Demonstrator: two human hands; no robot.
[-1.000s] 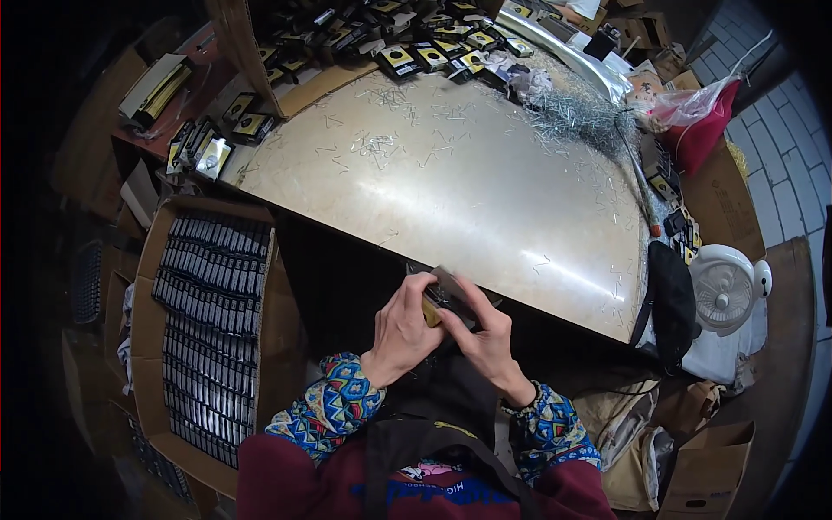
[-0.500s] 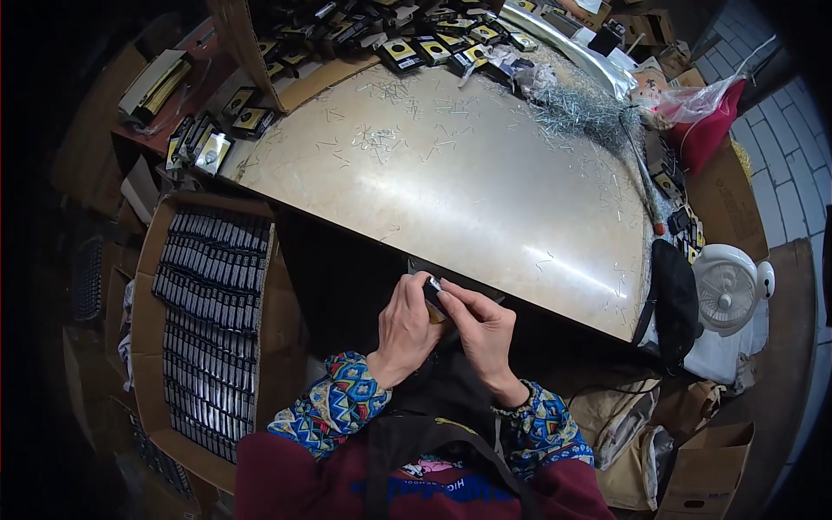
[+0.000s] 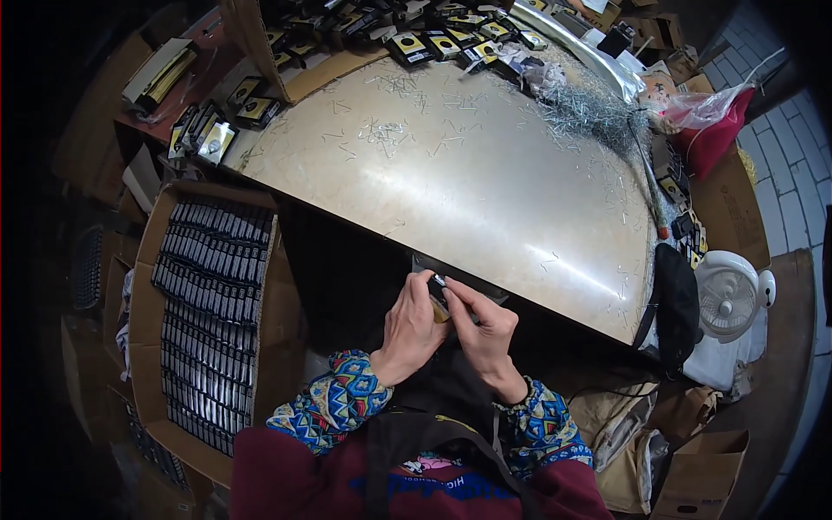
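My left hand (image 3: pixel 414 322) and my right hand (image 3: pixel 482 327) meet just below the near edge of a shiny metal table (image 3: pixel 485 182). Together they pinch a small dark packet with a yellow-brown part (image 3: pixel 439 299), fingertips touching over it. Most of the packet is hidden by my fingers. A dark flat bracket (image 3: pixel 472 282) sticks out from the table edge right above my hands.
A cardboard box (image 3: pixel 152 286) packed with rows of dark packets stands at my left. More loose dark-and-yellow packets (image 3: pixel 416 39) lie at the table's far edge, beside a heap of thin metal pins (image 3: pixel 589 108). A white fan (image 3: pixel 730 295) and a red bag (image 3: pixel 715 130) are at right.
Both hands have stayed together at the table edge. The fingers shifted around the small packet, and the view has drifted slightly.
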